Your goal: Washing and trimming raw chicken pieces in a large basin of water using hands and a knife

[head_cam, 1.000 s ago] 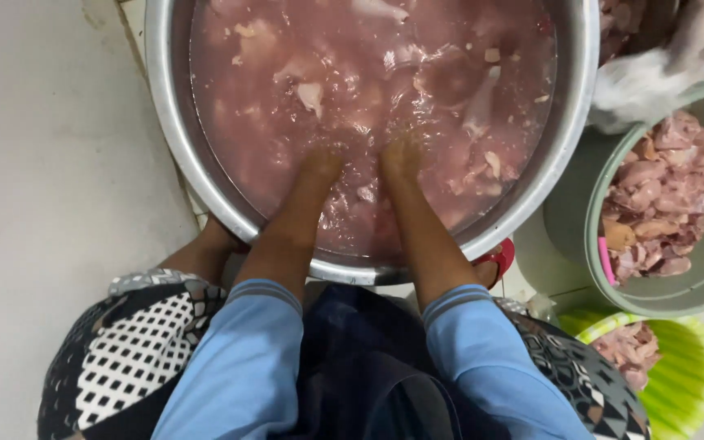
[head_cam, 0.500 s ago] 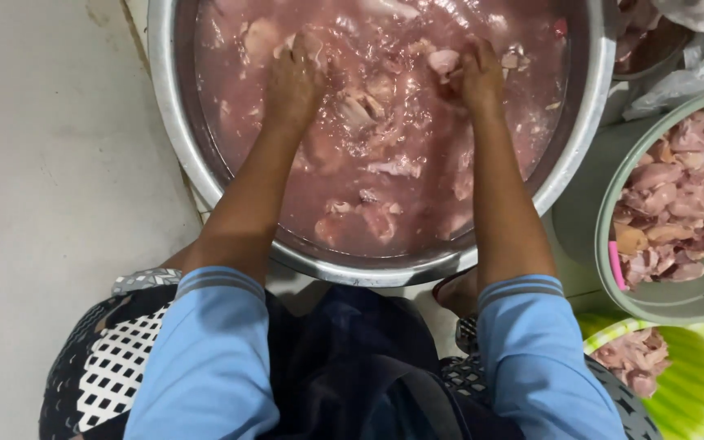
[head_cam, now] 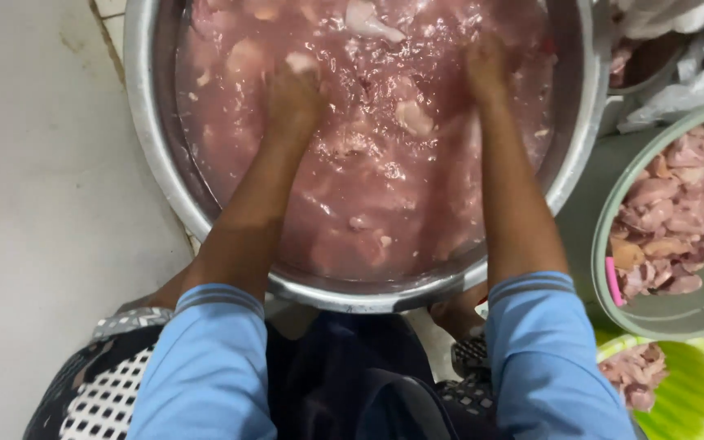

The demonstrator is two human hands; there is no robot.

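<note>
A large steel basin (head_cam: 150, 155) on the floor holds cloudy pink water full of raw meat pieces (head_cam: 405, 114). Both my arms, in blue sleeves, reach into it. My left hand (head_cam: 293, 90) is plunged into the water at the upper middle, its fingers under the surface among the meat. My right hand (head_cam: 484, 65) is sunk in the water farther right, blurred and mostly hidden. Whether either hand grips a piece cannot be seen.
A grey-green bucket (head_cam: 613, 281) of raw meat pieces stands at the right. A bright green bowl (head_cam: 694, 391) with more meat sits at the lower right. White plastic bags (head_cam: 694, 81) lie at the top right. Pale floor tiles (head_cam: 34, 204) spread to the left.
Both hands have moved from the near rim of the basin out to its far middle, then pushed deeper under the water. The water is churned.
</note>
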